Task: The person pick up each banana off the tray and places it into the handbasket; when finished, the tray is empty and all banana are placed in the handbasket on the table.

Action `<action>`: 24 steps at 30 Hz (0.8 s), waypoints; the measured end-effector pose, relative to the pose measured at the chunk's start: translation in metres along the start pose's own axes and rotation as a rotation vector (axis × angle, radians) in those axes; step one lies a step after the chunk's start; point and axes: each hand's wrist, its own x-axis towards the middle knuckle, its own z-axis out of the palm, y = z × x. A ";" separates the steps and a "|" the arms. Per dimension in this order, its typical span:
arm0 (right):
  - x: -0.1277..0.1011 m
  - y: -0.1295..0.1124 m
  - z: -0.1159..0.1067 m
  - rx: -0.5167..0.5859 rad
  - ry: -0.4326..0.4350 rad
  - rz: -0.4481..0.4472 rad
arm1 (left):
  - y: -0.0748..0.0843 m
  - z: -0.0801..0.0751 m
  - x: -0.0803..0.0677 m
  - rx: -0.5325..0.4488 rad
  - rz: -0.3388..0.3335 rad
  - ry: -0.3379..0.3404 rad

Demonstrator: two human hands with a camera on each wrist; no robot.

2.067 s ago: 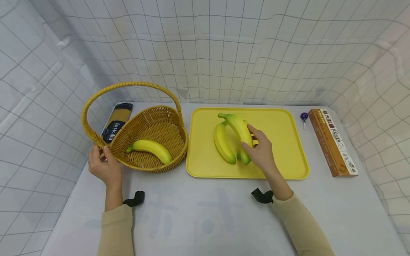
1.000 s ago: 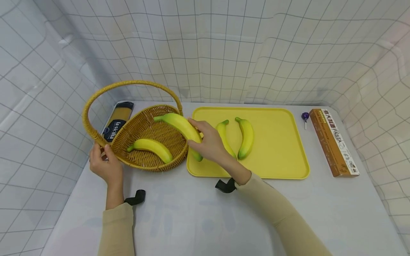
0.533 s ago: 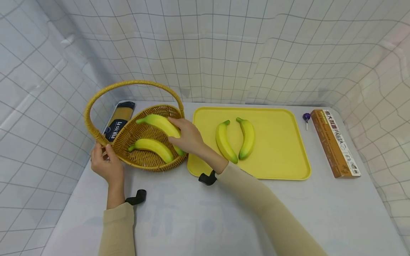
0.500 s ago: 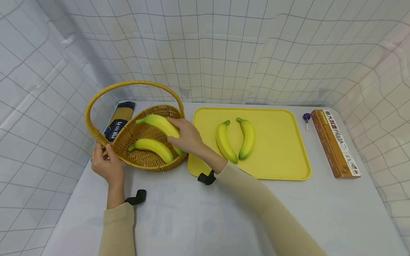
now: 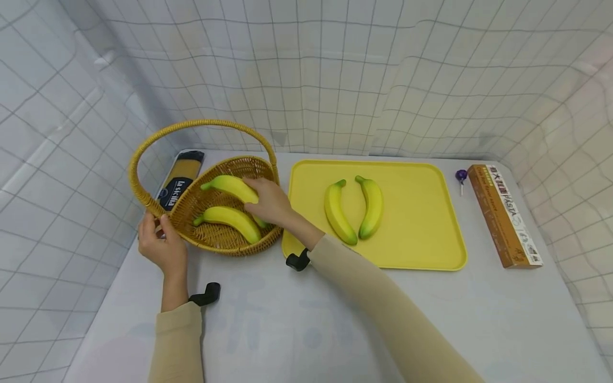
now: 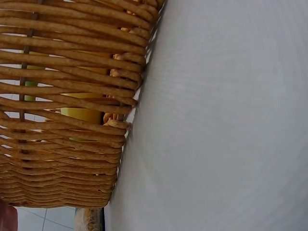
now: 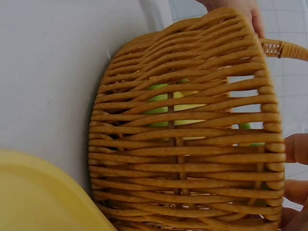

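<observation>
Right fingers [image 5: 253,184]; gripping banana [image 5: 230,185] toward blunt end; basket [image 5: 258,167] beneath

The handle [image 5: 203,123] bars the basket [image 5: 259,168] from behind, leaving passage over its front rim [image 5: 206,248].

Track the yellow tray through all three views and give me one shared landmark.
Head: yellow tray, right of centre.
Left wrist: not visible.
Right wrist: rounded corner, lower left.
Landmark: wicker basket, left in the head and left-wrist views, centre to right in right-wrist.
</observation>
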 end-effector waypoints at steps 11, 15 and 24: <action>0.015 0.003 0.011 0.063 -0.072 0.020 | -0.001 0.001 0.000 0.013 0.003 0.001; 0.017 0.004 0.014 0.066 -0.088 0.040 | -0.003 0.001 0.000 0.018 0.008 -0.001; 0.021 0.006 0.019 0.094 -0.147 0.098 | -0.004 -0.001 0.000 0.028 0.033 -0.026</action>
